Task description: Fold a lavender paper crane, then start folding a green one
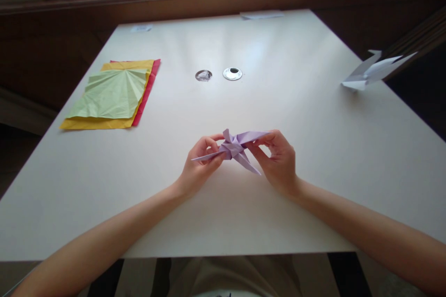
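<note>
Lilac origami crane pinched between left hand and right hand above the desk's near edge; mid-fold, shaping a wing. Next likely needs steady creasing.

The smooth white surface has a faint sheen, the lilac folded model is matt creased paper, and the far ring is shiny metal.

Folded lilac paper figure, pinched aloft

head cam | looks forward-down over white table | close above hands
</note>
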`<action>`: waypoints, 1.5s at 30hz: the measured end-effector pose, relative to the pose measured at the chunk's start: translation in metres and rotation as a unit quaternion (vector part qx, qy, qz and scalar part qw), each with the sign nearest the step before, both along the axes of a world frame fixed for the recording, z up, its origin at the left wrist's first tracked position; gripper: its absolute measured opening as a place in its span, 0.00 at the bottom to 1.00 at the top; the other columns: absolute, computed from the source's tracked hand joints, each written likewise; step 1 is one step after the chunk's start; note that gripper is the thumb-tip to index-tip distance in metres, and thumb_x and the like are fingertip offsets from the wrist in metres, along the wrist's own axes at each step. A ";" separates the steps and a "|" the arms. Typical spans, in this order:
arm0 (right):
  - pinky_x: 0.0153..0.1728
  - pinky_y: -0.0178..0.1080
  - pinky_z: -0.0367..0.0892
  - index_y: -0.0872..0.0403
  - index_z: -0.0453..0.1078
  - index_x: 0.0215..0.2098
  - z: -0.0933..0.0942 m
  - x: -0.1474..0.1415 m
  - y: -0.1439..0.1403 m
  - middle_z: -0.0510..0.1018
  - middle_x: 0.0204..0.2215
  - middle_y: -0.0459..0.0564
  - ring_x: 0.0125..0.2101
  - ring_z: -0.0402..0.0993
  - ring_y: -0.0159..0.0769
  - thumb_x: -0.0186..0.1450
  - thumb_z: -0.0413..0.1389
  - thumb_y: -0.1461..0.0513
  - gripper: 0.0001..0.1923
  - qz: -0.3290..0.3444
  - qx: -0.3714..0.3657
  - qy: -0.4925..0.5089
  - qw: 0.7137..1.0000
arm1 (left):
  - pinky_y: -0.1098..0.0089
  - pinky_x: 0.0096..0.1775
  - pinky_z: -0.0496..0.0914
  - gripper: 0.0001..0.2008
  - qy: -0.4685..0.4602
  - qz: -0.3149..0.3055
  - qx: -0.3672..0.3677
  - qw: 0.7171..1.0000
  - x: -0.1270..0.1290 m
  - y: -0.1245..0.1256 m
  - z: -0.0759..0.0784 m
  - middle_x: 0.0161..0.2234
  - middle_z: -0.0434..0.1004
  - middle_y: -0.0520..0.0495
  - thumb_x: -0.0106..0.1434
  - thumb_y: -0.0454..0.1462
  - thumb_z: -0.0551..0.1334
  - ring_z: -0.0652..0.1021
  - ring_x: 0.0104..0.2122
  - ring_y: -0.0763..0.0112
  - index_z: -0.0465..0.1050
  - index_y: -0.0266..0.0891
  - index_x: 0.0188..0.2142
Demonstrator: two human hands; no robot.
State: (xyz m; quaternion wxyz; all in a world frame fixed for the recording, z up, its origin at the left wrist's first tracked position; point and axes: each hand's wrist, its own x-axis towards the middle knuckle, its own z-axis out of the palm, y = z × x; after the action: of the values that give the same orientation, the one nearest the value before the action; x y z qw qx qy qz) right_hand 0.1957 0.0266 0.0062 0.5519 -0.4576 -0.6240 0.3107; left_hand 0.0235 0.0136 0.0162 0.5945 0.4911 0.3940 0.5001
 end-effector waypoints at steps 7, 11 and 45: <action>0.35 0.41 0.70 0.51 0.70 0.30 0.003 0.007 0.011 0.76 0.28 0.44 0.32 0.73 0.34 0.57 0.57 0.65 0.03 0.068 -0.022 -0.003 0.997 | 0.63 0.45 0.65 0.24 -0.024 -0.057 0.009 0.998 -0.011 0.006 -0.002 0.44 0.71 0.44 0.55 0.59 0.52 0.72 0.45 0.62 0.64 0.40 0.33; 0.33 0.40 0.70 0.51 0.70 0.28 0.007 0.012 0.018 0.77 0.28 0.46 0.30 0.73 0.33 0.58 0.56 0.66 0.04 0.138 0.002 -0.057 0.989 | 0.67 0.42 0.66 0.20 0.010 -0.044 0.016 0.999 -0.021 0.020 -0.006 0.33 0.75 0.48 0.59 0.54 0.52 0.75 0.36 0.68 0.66 0.41 0.36; 0.28 0.33 0.70 0.51 0.73 0.33 0.015 0.019 0.020 0.79 0.30 0.47 0.29 0.75 0.30 0.60 0.52 0.68 0.09 0.238 0.083 -0.162 0.954 | 0.72 0.33 0.72 0.05 0.175 -0.050 0.145 0.973 -0.023 0.019 -0.004 0.31 0.79 0.47 0.55 0.34 0.63 0.78 0.30 0.69 0.78 0.41 0.32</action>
State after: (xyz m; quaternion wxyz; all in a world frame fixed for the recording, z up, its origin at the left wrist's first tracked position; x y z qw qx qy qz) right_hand 0.2148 0.0463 0.0214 0.3895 -0.2926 -0.8194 0.3020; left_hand 0.0000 0.0325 0.0124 0.4630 0.6712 0.3899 0.4279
